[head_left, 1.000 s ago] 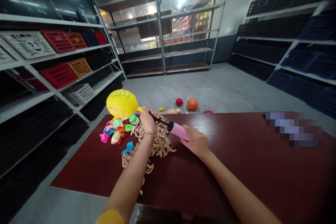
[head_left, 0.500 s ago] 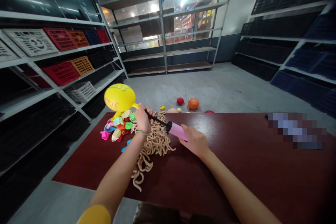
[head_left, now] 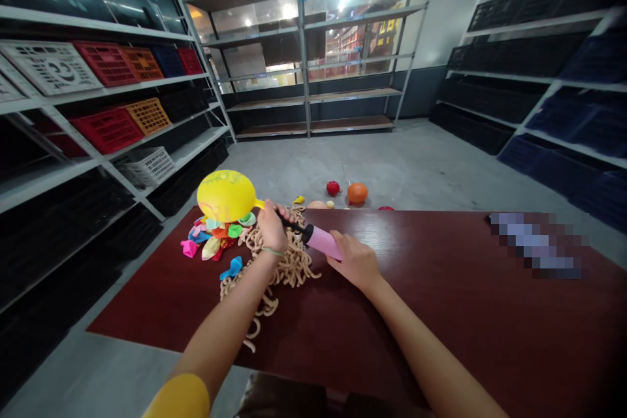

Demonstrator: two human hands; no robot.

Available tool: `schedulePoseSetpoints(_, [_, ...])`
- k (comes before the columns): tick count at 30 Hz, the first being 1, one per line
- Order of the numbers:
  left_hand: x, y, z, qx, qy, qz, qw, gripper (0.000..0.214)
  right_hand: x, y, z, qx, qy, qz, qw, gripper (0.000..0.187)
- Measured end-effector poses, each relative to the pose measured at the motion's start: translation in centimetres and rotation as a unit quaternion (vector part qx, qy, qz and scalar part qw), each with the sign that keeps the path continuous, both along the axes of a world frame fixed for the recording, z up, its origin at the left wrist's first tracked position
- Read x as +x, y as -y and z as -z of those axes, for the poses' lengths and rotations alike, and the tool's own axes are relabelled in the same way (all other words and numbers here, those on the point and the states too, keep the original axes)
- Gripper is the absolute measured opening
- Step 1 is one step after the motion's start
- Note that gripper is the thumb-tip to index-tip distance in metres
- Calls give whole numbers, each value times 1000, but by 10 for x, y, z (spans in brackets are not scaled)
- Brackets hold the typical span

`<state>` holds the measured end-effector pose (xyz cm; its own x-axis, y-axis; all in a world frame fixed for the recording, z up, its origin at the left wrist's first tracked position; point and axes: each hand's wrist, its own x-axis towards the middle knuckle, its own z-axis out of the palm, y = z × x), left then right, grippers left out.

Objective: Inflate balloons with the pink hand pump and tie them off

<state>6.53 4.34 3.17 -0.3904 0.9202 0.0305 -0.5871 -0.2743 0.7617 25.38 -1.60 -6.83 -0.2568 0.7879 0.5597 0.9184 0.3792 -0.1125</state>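
Note:
My left hand is closed around the neck of a yellow printed balloon and the black nozzle of a pink hand pump. My right hand grips the pump's pink barrel. Below my left wrist lies a tangle of tan cord-like strands. Several small uninflated balloons in mixed colours lie just left of it, partly under the yellow balloon. All of this rests on a dark red table.
Several inflated balloons, including an orange one, lie on the grey floor beyond the table. White metal shelves with plastic crates stand on the left, dark crates on shelves on the right. A pixelated patch covers part of the table.
The yellow balloon has turned slightly on its neck. Both hands and the pump sit a little further left in view, and the scene has shifted slightly with my head.

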Motion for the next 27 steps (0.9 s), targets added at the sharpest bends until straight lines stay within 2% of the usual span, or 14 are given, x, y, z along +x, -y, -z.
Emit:
schedulePoseSetpoints(3, [-27,-6,-20,17,5,-9,1000,32,-3,-1,0,1,-7,-6,1000,45])
schedulePoseSetpoints(5, [-26,-8,-24,32,16,-23,999,31,-3,-2,0,7,-17,-4,1000,44])
schedulePoseSetpoints(8, [3,-4,-13,40,38,-36,998,31,-1,-3,2,23,-32,16,999,44])
schedulePoseSetpoints(11, [40,4,7,31,27,-7,999,35,2,-3,3,35,-46,29,998,43])
schedulePoseSetpoints(13, [50,8,15,26,17,6,1000,39,4,-1,4,36,-47,28,998,42])
schedulePoseSetpoints(16, [34,9,12,17,-5,25,1000,43,3,2,2,31,-28,4,999,43])
schedulePoseSetpoints(20, [-16,2,-16,20,-21,3,1000,38,-2,4,-1,24,-20,-23,999,44])
schedulePoseSetpoints(22, [-31,-3,-30,30,-21,-16,999,36,-3,3,-1,21,-23,-27,999,44])
schedulePoseSetpoints(24, [-30,-4,-34,38,-8,-34,999,36,-3,1,1,21,-26,-19,999,44])
schedulePoseSetpoints(27, [-1,1,-21,42,6,-49,998,38,1,-2,4,31,-33,14,999,42])
